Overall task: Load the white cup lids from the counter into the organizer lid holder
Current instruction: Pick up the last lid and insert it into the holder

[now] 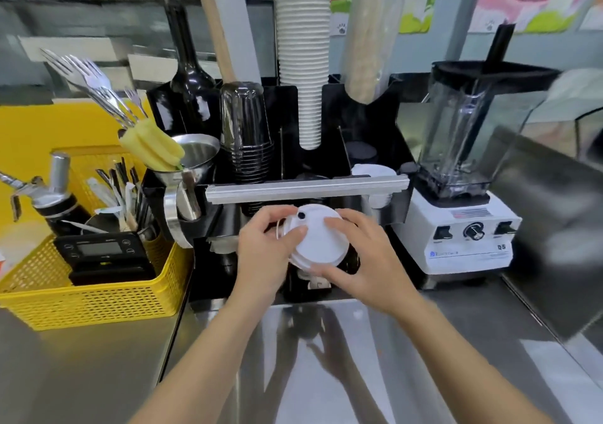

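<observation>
A stack of white cup lids (318, 242), its top lid marked by a small black dot, is held between both hands in front of the black organizer (332, 162). My left hand (266, 244) grips the stack's left side, thumb on the top lid. My right hand (362, 257) clasps the right and lower edge. The stack sits tilted at the organizer's lower front opening, under a silver bar (306, 188). More white lids (373, 170) lie in a slot at the organizer's right. How deep the stack reaches into the holder is hidden.
A tall column of white paper cups (303, 58) and stacked dark cups (246, 130) stand in the organizer. A white-based blender (463, 195) is to the right. A yellow basket (88, 260) with tools, a scale and a metal funnel (192, 159) is on the left. Steel counter (326, 358) lies below.
</observation>
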`<move>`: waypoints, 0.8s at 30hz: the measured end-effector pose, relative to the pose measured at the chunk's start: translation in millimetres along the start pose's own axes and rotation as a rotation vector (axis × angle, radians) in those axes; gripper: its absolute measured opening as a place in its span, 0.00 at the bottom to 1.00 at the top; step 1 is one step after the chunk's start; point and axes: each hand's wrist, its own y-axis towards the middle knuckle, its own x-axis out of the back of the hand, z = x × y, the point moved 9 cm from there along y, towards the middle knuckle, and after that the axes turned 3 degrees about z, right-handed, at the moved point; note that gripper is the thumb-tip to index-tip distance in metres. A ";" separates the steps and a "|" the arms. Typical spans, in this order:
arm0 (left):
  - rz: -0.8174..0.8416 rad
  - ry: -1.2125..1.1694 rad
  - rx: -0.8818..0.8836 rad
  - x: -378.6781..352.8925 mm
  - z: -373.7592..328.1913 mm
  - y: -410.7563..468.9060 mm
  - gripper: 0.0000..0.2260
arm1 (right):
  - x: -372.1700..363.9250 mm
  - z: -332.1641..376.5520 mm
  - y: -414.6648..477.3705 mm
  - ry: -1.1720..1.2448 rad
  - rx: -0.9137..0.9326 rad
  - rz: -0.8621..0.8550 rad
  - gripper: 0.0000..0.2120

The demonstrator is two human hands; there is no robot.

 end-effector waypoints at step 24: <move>0.444 0.959 -0.346 -153.5 -55.5 133.3 0.18 | 90.0 -88.9 132.1 -0.466 -0.213 0.309 0.28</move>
